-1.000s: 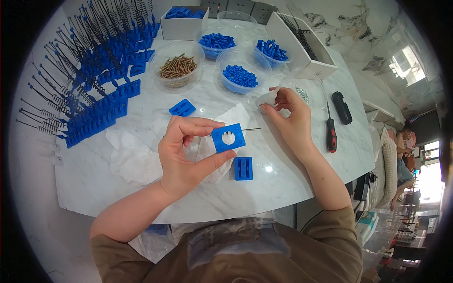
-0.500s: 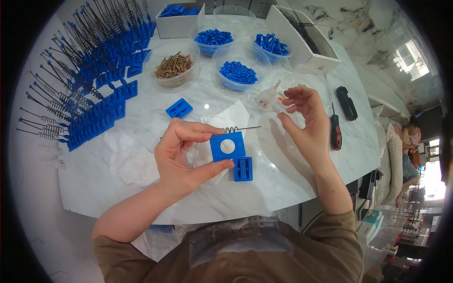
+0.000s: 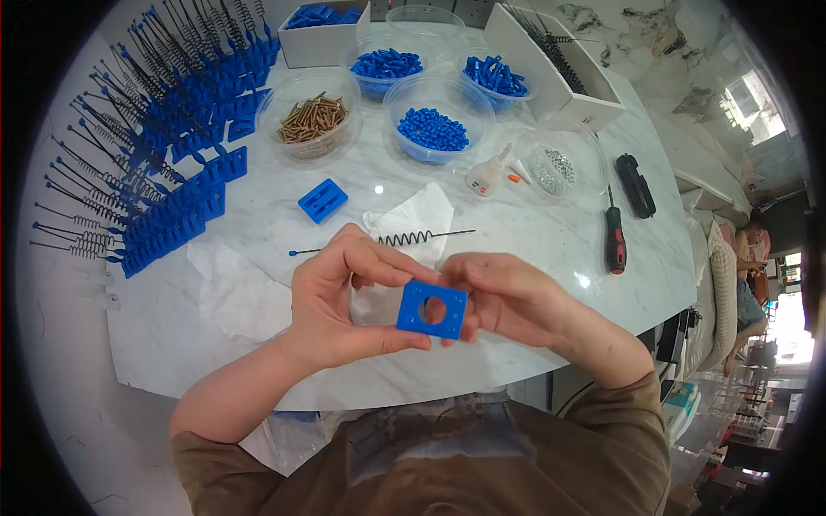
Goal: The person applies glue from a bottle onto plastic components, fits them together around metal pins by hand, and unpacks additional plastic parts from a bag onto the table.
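Note:
Between its thumb and fingers, my left hand (image 3: pixel 331 301) pinches a blue square plate with a round hole (image 3: pixel 411 315). Close against the plate's right edge is my right hand (image 3: pixel 512 301); its fingers curl behind the plate, and whatever they grip is hidden. Skin shows through the hole. Beyond my hands a black coil spring on a thin rod (image 3: pixel 406 239) lies on the table, its left end tipped in blue. A blue block with two slots (image 3: pixel 323 201) rests farther left. White tissue (image 3: pixel 413 211) lies partly under the spring.
Rows of blue bases with springs (image 3: pixel 176 202) fill the left. Clear tubs hold screws (image 3: pixel 312 119), blue beads (image 3: pixel 433 129) and other blue parts (image 3: pixel 493 77). A small white bottle (image 3: pixel 486 176), a screwdriver (image 3: pixel 614 241) and a black tool (image 3: pixel 634 186) lie right.
My right hand has come down and left to the blue plate, which has moved slightly right and down. The second slotted block beside the plate is out of sight. More of the spring shows.

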Available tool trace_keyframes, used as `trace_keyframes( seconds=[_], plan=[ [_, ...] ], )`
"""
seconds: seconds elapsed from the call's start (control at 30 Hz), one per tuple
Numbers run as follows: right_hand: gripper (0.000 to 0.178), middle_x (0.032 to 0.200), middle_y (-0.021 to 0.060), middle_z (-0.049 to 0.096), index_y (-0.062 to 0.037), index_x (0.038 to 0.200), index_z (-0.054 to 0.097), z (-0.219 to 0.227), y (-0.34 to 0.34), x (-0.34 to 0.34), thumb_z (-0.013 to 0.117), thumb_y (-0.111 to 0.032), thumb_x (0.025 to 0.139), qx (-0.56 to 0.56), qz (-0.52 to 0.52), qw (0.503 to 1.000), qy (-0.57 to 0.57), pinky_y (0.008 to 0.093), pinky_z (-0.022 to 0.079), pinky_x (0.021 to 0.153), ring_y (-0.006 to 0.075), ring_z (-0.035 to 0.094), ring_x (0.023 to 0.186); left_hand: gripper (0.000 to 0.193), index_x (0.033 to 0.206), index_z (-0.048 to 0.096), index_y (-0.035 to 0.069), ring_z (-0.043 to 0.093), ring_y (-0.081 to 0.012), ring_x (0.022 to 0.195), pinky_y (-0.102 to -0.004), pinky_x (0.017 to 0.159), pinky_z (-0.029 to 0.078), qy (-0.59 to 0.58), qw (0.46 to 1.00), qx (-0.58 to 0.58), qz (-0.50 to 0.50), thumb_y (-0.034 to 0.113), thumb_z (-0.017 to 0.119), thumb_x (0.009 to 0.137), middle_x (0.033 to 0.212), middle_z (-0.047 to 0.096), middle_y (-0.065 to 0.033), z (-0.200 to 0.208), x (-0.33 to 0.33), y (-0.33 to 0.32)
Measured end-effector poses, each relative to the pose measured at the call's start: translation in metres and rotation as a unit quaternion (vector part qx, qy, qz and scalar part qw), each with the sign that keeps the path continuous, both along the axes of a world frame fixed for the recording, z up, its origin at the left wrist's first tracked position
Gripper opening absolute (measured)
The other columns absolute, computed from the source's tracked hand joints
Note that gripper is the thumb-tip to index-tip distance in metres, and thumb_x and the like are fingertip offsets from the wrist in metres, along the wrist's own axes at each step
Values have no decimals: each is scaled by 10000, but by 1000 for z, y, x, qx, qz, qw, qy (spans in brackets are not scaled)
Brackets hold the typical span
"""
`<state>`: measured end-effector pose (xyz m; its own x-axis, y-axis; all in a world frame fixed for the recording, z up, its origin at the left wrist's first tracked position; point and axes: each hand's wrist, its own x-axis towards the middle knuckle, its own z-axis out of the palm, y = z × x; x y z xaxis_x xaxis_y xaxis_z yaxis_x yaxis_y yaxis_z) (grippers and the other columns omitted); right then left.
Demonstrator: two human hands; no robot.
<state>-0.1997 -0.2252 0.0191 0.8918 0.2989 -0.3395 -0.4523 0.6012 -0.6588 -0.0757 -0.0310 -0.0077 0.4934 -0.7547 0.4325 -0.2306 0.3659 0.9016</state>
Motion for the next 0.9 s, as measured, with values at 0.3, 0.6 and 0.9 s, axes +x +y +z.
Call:
trace_keyframes(
  seconds=[0.3,0.6,0.9],
  plan=[
    [383,987,181,643,24,1085,526,-2,2,-4,417,-330,985,92,88,991,31,296,495,672,254,665,826,544,910,551,107,573,-146,853,-295,764,442,73,994,-10,-76,86,924,514,964,670,-128,0,-9,-2],
    [361,982,190,639,8,1092,497,-6,8,-9,454,-325,960,175,117,976,60,295,496,691,257,666,828,456,892,586,125,601,-115,937,-278,804,409,56,992,22,-108,126,909,570,963,695,-47,1,-5,-2],
    [392,1047,177,613,19,1161,483,-10,10,-12,475,-314,954,203,107,971,68,338,489,803,267,625,933,518,883,574,119,557,-150,862,-290,749,412,41,990,72,-113,118,930,508,953,672,-87,-1,-1,1]
  ],
)
